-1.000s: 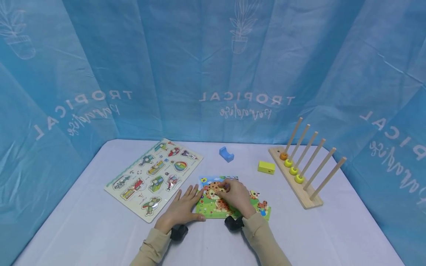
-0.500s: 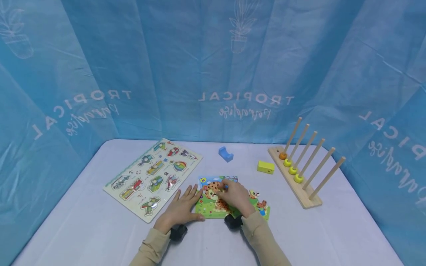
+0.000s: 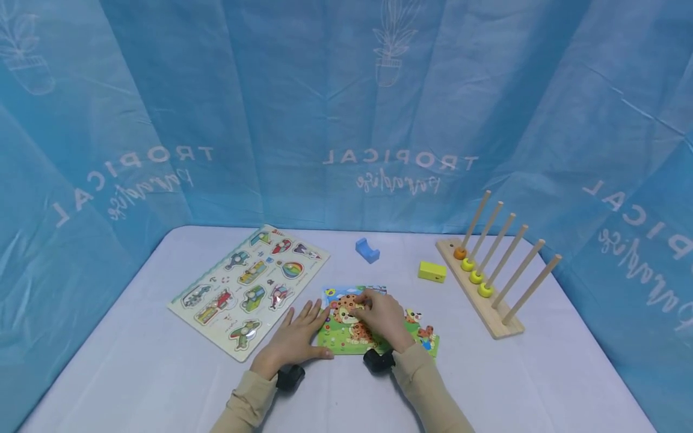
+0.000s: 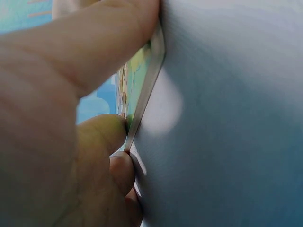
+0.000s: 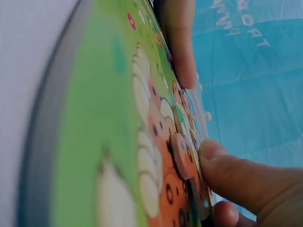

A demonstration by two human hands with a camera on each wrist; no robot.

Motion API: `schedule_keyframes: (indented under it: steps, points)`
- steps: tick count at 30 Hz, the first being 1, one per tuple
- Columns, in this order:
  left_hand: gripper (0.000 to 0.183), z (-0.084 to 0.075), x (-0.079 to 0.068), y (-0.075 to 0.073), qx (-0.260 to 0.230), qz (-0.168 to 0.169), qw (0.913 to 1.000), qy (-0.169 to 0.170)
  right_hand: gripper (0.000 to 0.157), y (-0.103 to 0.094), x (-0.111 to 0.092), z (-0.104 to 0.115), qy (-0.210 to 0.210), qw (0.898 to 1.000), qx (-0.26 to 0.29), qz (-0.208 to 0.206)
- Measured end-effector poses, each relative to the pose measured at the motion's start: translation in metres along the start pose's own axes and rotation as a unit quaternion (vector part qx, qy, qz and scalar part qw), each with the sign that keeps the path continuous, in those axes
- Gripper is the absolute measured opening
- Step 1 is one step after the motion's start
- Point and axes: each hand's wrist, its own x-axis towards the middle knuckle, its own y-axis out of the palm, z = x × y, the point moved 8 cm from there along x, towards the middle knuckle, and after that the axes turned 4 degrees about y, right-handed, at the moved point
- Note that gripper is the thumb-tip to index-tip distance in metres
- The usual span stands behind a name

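A leopard picture puzzle (image 3: 342,346) lies flat on the white table in the head view. My left hand (image 3: 295,340) rests at its left edge, fingers spread and thumb along the near corner; in the left wrist view, the fingertips (image 4: 116,130) touch the board's edge. My right hand (image 3: 385,319) is over the puzzle, its thumb and fingers curled at the leopard's head. The right wrist view has the thumb (image 5: 213,153) against a raised puzzle piece (image 5: 182,156), partly hidden by the hand. More of the picture, with a small spotted animal (image 3: 414,316), shows right of my right wrist.
A vehicle peg puzzle (image 3: 222,279) lies to the left. Behind are a blue curved block (image 3: 368,251) and a yellow block (image 3: 432,272). At right stands a wooden rack (image 3: 498,319) with several upright pegs and a few beads. Blue curtains (image 3: 335,120) enclose the table.
Both hands stay in almost the same places. My right thumb and fingers shift only slightly at the leopard's head. The puzzle and the other things look unmoved.
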Motion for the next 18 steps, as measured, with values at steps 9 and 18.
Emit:
schedule_keyframes:
  steps: [9,18]
  points:
    - [0.093,0.0008,0.0019,0.0022,-0.001,0.003,1.0000,-0.001,0.022,-0.0033,-0.0006,-0.0057,-0.005,0.997,0.060,0.047]
    - [0.093,0.0006,0.0004,-0.0006,0.004,0.004,1.0000,0.001,0.040,-0.0019,-0.0004,-0.0043,-0.036,0.992,0.072,0.097]
